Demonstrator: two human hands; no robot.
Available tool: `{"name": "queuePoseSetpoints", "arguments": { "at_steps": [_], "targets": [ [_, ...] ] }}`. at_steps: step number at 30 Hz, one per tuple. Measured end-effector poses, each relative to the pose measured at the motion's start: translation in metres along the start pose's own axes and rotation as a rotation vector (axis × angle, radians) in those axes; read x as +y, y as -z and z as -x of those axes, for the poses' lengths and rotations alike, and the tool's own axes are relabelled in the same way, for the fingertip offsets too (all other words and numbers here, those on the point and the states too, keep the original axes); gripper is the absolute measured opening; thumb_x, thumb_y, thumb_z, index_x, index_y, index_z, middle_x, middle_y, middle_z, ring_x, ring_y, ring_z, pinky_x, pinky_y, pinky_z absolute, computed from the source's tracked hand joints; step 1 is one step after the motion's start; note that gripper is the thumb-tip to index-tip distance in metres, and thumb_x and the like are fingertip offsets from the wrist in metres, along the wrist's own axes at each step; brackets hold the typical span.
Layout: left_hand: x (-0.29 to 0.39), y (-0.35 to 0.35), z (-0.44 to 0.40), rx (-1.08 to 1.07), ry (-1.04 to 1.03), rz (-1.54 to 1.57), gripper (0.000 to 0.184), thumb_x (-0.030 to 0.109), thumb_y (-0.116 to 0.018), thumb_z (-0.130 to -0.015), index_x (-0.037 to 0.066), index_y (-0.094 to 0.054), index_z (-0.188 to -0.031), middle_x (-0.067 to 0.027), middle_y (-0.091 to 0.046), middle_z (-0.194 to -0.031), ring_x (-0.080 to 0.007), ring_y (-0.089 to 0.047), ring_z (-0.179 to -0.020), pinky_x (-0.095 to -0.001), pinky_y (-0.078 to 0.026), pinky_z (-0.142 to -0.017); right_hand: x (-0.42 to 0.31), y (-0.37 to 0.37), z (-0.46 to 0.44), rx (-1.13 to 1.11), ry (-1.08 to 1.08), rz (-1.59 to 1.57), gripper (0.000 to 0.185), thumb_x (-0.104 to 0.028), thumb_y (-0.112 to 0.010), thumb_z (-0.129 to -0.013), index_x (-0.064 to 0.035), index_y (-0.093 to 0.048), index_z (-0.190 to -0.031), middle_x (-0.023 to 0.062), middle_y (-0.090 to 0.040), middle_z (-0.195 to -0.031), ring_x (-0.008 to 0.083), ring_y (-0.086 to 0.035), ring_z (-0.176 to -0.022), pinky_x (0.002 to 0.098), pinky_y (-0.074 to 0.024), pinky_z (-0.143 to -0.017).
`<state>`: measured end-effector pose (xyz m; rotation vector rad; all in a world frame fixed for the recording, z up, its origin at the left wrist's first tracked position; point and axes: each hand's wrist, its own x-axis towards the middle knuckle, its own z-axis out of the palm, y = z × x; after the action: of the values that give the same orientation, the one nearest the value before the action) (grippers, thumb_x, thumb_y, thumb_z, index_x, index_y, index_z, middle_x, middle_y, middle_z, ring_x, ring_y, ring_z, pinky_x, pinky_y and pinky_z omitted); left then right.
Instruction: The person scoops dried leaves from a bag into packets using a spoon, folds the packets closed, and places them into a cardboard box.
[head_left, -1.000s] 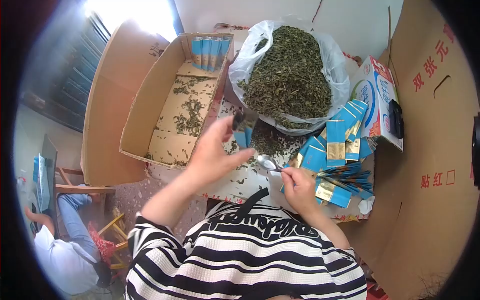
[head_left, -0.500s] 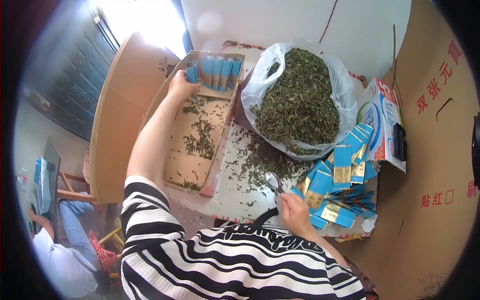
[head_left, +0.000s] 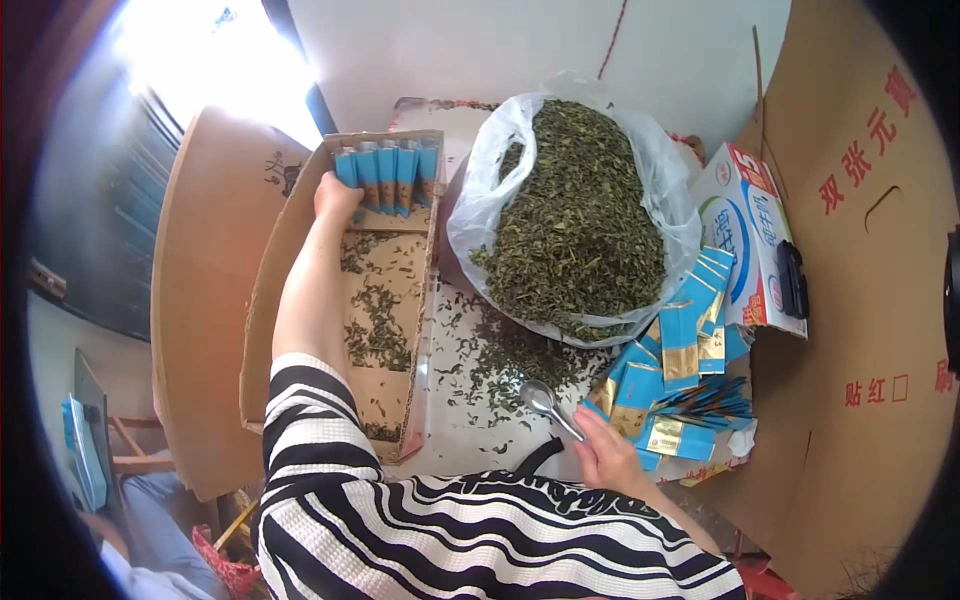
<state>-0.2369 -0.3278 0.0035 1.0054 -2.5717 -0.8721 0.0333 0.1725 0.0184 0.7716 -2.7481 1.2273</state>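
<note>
At the far end of a shallow cardboard box (head_left: 257, 330), my left hand (head_left: 337, 196) is closed around a blue packet (head_left: 346, 167). That packet stands beside a row of upright blue packets (head_left: 387, 172). Loose dried leaves (head_left: 375, 325) lie on the box floor. My right hand (head_left: 608, 452) grips the handle of a metal spoon (head_left: 539, 398), its bowl over leaves scattered on the table. Close to those fingers lies a pile of blue and gold packets (head_left: 680, 350). Behind the spoon stands a clear plastic bag (head_left: 480, 215) heaped with dried leaves (head_left: 580, 220).
A white and blue printed carton (head_left: 740, 230) with a black object (head_left: 791, 280) on it stands at the right. Tall cardboard (head_left: 850, 300) walls the right side, and another cardboard panel (head_left: 215, 290) stands at the left. Part of another person (head_left: 165, 540) shows at the lower left.
My left hand has brought its packet in line with the row at the box's far end. The spoon stays in my right hand. The whole view has shifted somewhat.
</note>
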Motion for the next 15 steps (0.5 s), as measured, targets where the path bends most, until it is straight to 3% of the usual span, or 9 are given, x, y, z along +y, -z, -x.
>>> {"name": "queuePoseSetpoints", "arguments": {
  "at_steps": [1,5,7,9,11,12,15],
  "targets": [
    [0.002,-0.001,0.004,-0.011,-0.008,0.001,0.054,0.019,-0.076,-0.067,0.002,-0.056,-0.114,-0.0188,-0.065,-0.110,-0.0328,-0.062,-0.106,-0.0408,-0.049,-0.092,-0.003,0.008,-0.005,-0.006,0.114,0.095,0.034,0.000,-0.064,-0.082,-0.0003,-0.060,-0.116,0.0197,-0.067,-0.102,0.0303,-0.068,-0.087,0.0346,-0.0548,-0.072],
    [-0.002,-0.004,0.004,-0.019,-0.095,-0.047,0.051,0.016,-0.071,-0.068,0.002,-0.053,-0.114,-0.0204,-0.064,-0.110,-0.0353,-0.061,-0.107,-0.0417,-0.048,-0.092,-0.011,0.034,-0.016,-0.023,0.135,0.063,0.035,0.004,-0.060,-0.083,-0.0005,-0.060,-0.118,0.0197,-0.066,-0.110,0.0270,-0.068,-0.095,0.0319,-0.0543,-0.078],
    [-0.004,-0.006,0.005,-0.013,-0.080,-0.051,0.053,0.015,-0.070,-0.069,0.002,-0.051,-0.116,-0.0209,-0.063,-0.112,-0.0362,-0.060,-0.109,-0.0422,-0.048,-0.092,-0.040,0.060,-0.030,-0.257,-0.023,-0.485,0.039,-0.017,-0.059,-0.092,0.0017,-0.055,-0.126,0.0183,-0.058,-0.127,0.0293,-0.062,-0.109,0.0344,-0.0488,-0.091],
    [0.006,0.005,0.020,0.021,-0.097,-0.092,0.062,0.016,-0.071,-0.067,0.002,-0.049,-0.123,-0.0224,-0.061,-0.116,-0.0361,-0.058,-0.112,-0.0423,-0.047,-0.095,-0.076,0.079,-0.050,-0.372,0.181,-0.921,0.054,-0.036,-0.046,-0.100,0.0060,-0.047,-0.133,0.0197,-0.051,-0.136,0.0295,-0.052,-0.123,0.0376,-0.0407,-0.101],
    [0.011,0.011,0.023,0.046,-0.157,-0.135,0.071,0.018,-0.072,-0.066,0.003,-0.046,-0.130,-0.0237,-0.060,-0.118,-0.0361,-0.058,-0.113,-0.0423,-0.047,-0.097,-0.111,0.086,-0.059,-0.527,0.276,-1.389,0.069,-0.049,-0.038,-0.100,0.0092,-0.038,-0.138,0.0211,-0.040,-0.145,0.0327,-0.036,-0.136,0.0414,-0.0331,-0.108],
    [0.016,0.015,0.026,0.067,-0.183,-0.151,0.074,0.018,-0.073,-0.066,0.003,-0.045,-0.133,-0.0246,-0.059,-0.119,-0.0368,-0.057,-0.114,-0.0425,-0.047,-0.097,-0.127,0.092,-0.065,-0.502,0.265,-1.394,0.069,-0.049,-0.038,-0.100,0.0092,-0.038,-0.138,0.0211,-0.040,-0.145,0.0327,-0.036,-0.136,0.0414,-0.0331,-0.108],
    [0.012,0.020,0.017,0.099,-0.347,-0.142,0.076,0.020,-0.071,-0.065,0.001,-0.045,-0.134,-0.0264,-0.057,-0.116,-0.0394,-0.055,-0.113,-0.0432,-0.047,-0.096,-0.156,0.108,-0.076,-0.693,0.469,-1.707,0.084,-0.059,-0.040,-0.095,0.0127,-0.036,-0.137,0.0283,-0.034,-0.146,0.0369,-0.034,-0.136,0.0540,-0.0261,-0.111]
  ]
}}
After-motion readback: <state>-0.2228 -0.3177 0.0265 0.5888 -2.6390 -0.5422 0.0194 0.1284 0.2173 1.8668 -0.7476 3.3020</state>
